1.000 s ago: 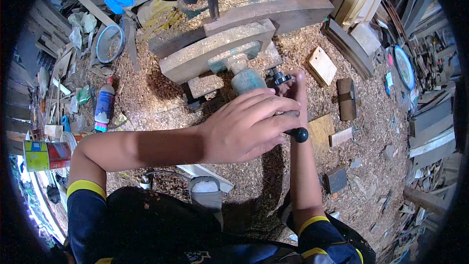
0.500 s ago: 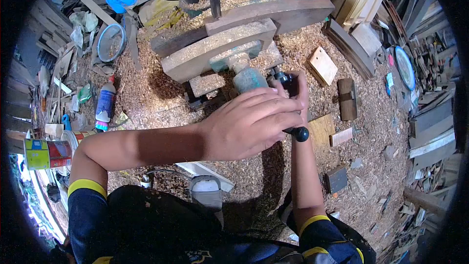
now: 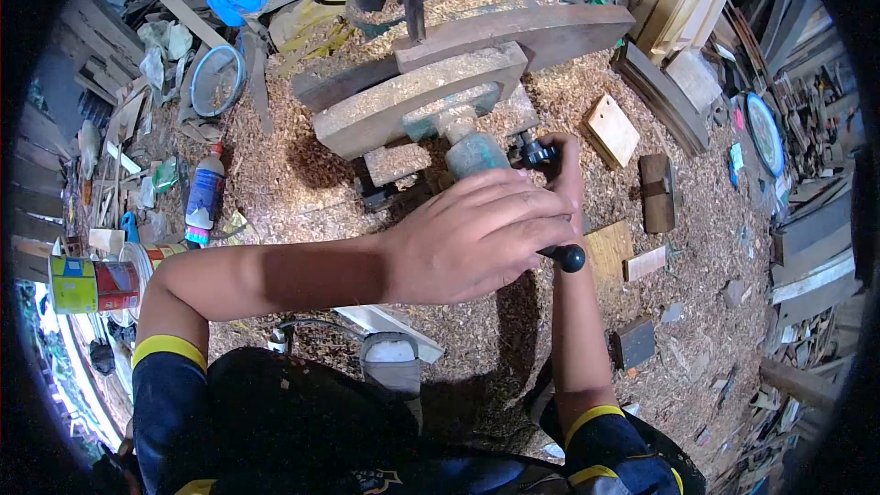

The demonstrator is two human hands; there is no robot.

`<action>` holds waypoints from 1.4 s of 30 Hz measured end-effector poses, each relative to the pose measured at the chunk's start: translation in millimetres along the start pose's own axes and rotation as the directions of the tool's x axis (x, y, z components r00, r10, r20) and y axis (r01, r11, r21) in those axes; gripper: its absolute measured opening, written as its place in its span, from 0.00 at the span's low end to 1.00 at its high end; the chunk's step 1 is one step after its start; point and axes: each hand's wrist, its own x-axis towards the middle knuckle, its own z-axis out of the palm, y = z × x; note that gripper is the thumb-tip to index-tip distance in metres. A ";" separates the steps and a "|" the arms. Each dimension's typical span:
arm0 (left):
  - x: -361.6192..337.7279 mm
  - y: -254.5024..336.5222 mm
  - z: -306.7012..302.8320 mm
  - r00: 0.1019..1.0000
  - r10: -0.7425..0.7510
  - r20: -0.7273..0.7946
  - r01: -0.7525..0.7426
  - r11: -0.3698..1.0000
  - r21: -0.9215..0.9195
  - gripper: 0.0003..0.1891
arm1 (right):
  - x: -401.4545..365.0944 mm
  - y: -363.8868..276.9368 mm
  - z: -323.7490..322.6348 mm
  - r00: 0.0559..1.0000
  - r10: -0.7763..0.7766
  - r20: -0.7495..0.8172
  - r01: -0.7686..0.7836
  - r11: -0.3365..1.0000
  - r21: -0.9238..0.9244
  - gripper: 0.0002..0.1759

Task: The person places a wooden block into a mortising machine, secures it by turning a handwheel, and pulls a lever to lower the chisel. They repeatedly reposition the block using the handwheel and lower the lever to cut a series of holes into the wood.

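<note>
My left hand (image 3: 486, 234) reaches across from the left with its fingers wrapped over the vise handle (image 3: 570, 258), whose black ball end sticks out beyond them. Just above this hand, the greenish vise screw housing (image 3: 477, 154) leads to a jaw pressed against a curved wooden piece (image 3: 422, 92). My right hand (image 3: 566, 165), partly covered by the left, curls around a black knob (image 3: 541, 154) beside the vise. Behind the clamped wood, a longer curved board (image 3: 550, 32) lies beneath a machine's vertical cutting tool (image 3: 414, 14).
Wood shavings (image 3: 293, 202) cover the surroundings. On the right lie a pale block with a hole (image 3: 611, 131), a dark wood block (image 3: 656, 192) and a curved piece (image 3: 662, 96). A blue-labelled bottle (image 3: 204, 197) and a colourful can (image 3: 92, 284) stand on the left.
The whole view has shifted slightly, with everything a little further right and down. Both hands keep their places on the vise handle and the knob.
</note>
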 end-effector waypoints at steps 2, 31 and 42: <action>-1.2 -1.4 0.8 1.000 -0.002 0.000 0.002 1.000 0.004 0.34 | 0.0 -6.3 -3.5 0.920 0.369 0.133 -0.383 0.770 0.510 0.22; 0.5 -1.8 -0.4 1.000 0.026 0.000 -0.026 1.000 0.018 0.32 | -5.5 21.9 -1.8 0.945 0.303 0.126 -0.321 0.934 0.159 0.13; -0.7 -1.9 1.4 1.000 0.026 -0.003 -0.026 0.999 0.033 0.33 | 4.1 28.4 4.9 0.717 0.661 0.223 -0.697 0.669 0.258 0.30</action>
